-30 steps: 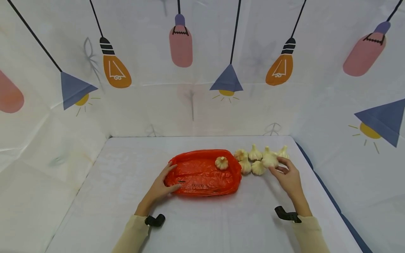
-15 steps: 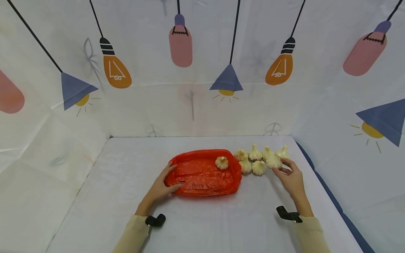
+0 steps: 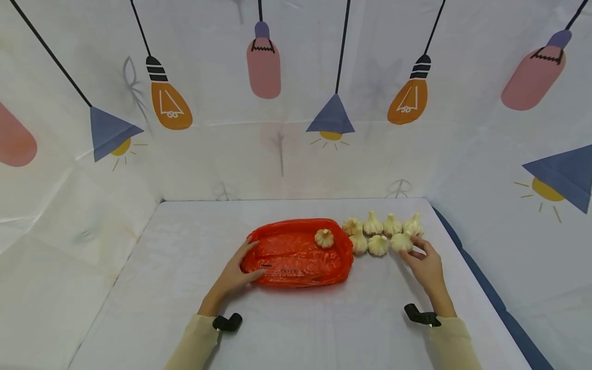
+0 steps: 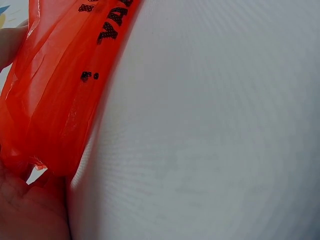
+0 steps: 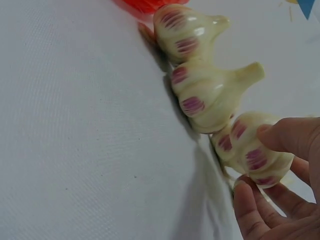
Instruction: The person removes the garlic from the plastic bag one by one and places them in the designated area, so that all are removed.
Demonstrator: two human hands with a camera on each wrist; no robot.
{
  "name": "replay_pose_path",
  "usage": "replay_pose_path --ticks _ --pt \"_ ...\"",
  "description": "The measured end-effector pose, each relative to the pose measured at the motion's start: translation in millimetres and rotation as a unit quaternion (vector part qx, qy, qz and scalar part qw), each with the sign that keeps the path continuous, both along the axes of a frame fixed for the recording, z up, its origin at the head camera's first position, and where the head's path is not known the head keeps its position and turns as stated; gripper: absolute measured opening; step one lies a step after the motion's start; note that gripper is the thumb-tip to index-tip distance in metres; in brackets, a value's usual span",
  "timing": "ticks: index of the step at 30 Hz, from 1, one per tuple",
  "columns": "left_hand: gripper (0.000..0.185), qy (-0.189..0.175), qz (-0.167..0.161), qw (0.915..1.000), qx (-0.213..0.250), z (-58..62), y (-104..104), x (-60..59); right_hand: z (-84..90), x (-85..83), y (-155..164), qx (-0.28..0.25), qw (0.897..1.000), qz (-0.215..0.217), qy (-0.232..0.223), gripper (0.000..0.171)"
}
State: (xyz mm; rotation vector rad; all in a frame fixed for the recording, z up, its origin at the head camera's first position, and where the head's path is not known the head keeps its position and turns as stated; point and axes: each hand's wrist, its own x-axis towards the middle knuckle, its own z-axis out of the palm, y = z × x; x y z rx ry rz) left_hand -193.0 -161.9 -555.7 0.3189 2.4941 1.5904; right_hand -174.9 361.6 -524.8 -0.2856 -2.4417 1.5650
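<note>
My left hand (image 3: 233, 271) holds the left end of a red plastic bag (image 3: 287, 254), which lies spread open like a shallow tray with a raised rim. Its thumb is on the near side and its fingers on the far side. One garlic bulb (image 3: 324, 238) sits inside the bag at the right. Beside the bag, my right hand (image 3: 424, 264) pinches another garlic bulb (image 5: 257, 152) between thumb and fingers. That bulb is at the right end of the front row, low over the table, overlapping a bulb behind it in the right wrist view.
Several other garlic bulbs (image 3: 378, 245) stand in two rows just right of the bag, in the table's far right part. White sheeting printed with lamps (image 3: 331, 115) rises behind and at both sides of the white table (image 3: 296, 329).
My right hand has shifted a little right and toward me with its garlic bulb, uncovering more of the bulbs in the back row. The left hand and the bag have stayed still.
</note>
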Motion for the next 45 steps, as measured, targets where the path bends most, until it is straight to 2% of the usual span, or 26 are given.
replay_pose_path --ticks 11,23,45 --pt "0.085 0.006 0.0 1.0 0.002 -0.1 1 1.1 -8.4 -1.4 3 0.004 1.0 0.002 -0.02 0.065" --pt "0.085 -0.003 0.001 1.0 0.002 0.8 2 1.8 -8.0 -1.4 2 0.051 0.997 -0.023 -0.053 0.065" --pt "0.086 0.011 -0.003 0.9999 0.001 0.6 0 0.5 -14.5 -6.4 1 0.072 0.995 -0.029 -0.065 0.065"
